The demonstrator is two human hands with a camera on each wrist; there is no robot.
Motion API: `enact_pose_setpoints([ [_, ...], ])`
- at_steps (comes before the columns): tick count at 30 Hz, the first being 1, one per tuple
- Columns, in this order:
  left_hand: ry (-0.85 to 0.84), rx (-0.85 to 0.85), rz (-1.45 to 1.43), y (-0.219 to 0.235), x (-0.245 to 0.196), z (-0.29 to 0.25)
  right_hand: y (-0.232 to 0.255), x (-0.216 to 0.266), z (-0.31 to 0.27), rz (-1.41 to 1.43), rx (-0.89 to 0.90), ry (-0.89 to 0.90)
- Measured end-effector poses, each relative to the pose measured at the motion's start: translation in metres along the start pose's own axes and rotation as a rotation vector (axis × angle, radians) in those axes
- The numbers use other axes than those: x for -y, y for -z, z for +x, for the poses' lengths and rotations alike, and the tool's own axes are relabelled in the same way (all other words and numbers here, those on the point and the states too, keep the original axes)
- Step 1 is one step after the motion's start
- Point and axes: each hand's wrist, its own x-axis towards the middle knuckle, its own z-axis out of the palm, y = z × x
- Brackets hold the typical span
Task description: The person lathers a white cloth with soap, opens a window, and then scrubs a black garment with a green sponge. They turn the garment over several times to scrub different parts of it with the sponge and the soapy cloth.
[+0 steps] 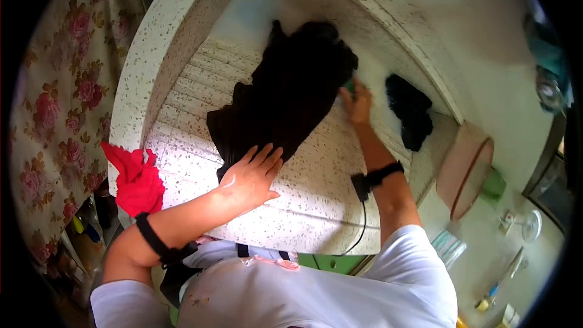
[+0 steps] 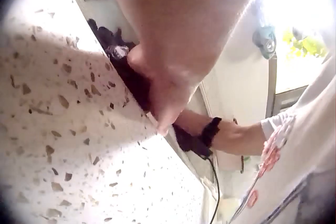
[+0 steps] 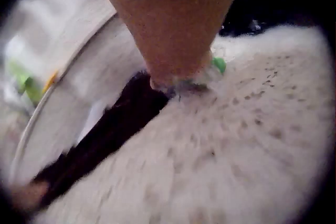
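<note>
A black garment (image 1: 297, 85) lies spread over the ridged washboard slab of a speckled stone sink (image 1: 340, 188). My left hand (image 1: 252, 173) rests on its near end, fingers straight and lying on the fabric. At the garment's right edge my right hand (image 1: 358, 103) grips a green scrub brush (image 3: 219, 65). Pale bristles show under that hand in the right wrist view, close over the stone. The palm and most of the brush are hidden from the head view.
A second dark wet cloth (image 1: 410, 112) lies in the sink's right side. A red cloth (image 1: 136, 179) hangs over the left rim. Beyond the right wall stands a pinkish basin (image 1: 464, 170). A flowered curtain (image 1: 67, 97) hangs at the left.
</note>
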Motion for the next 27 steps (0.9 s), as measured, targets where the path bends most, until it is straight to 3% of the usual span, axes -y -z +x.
enact_pose_setpoints([
  [1,-0.01,-0.015,0.005,-0.001,-0.002,-0.003,0.021,0.055,-0.016,0.242,0.021,0.057],
  [2,-0.015,-0.034,0.013,0.0,-0.003,-0.005,0.053,0.122,-0.03,0.221,0.191,-0.033],
  [3,-0.021,-0.043,0.019,0.003,-0.006,-0.01,0.051,0.145,-0.052,0.274,0.135,0.18],
  [4,0.013,0.085,-0.041,0.01,-0.012,-0.018,0.056,0.173,-0.073,0.301,0.243,0.236],
  [5,0.042,0.209,-0.092,0.022,-0.015,-0.022,0.081,0.216,-0.093,0.248,0.575,-0.053],
  [6,0.073,0.331,-0.14,0.035,-0.015,-0.024,0.078,0.224,-0.117,0.306,0.612,0.106],
  [7,0.061,0.34,-0.001,0.042,-0.018,-0.031,0.064,0.225,-0.131,0.26,0.511,0.269],
  [8,0.026,0.265,-0.151,0.028,-0.011,-0.039,0.046,0.219,-0.134,0.214,0.407,0.439],
  [10,-0.043,-0.005,-0.117,0.02,-0.01,-0.043,0.009,0.189,-0.065,0.008,0.161,0.347],
  [12,-0.039,0.037,-0.119,0.02,-0.008,-0.041,-0.03,0.148,0.017,-0.077,-0.035,0.23],
  [14,-0.016,0.048,-0.157,0.02,-0.007,-0.041,-0.02,0.154,0.05,-0.08,0.238,-0.016],
  [17,-0.038,0.037,-0.139,0.019,-0.004,-0.043,0.013,0.177,0.011,0.231,0.514,-0.045],
  [18,-0.048,0.0,-0.134,0.016,-0.004,-0.043,0.037,0.197,-0.033,0.21,0.486,0.113],
  [20,-0.001,0.226,-0.231,0.025,-0.004,-0.039,0.072,0.222,-0.107,0.304,0.642,0.273],
  [22,-0.043,0.127,-0.149,0.023,-0.005,-0.04,0.055,0.214,-0.121,0.122,0.454,0.382],
  [24,-0.053,0.038,-0.088,0.022,-0.006,-0.039,0.003,0.164,-0.049,-0.008,0.345,0.048],
  [27,-0.028,-0.031,-0.117,0.021,-0.009,-0.042,-0.016,0.133,0.049,-0.033,0.321,-0.059],
])
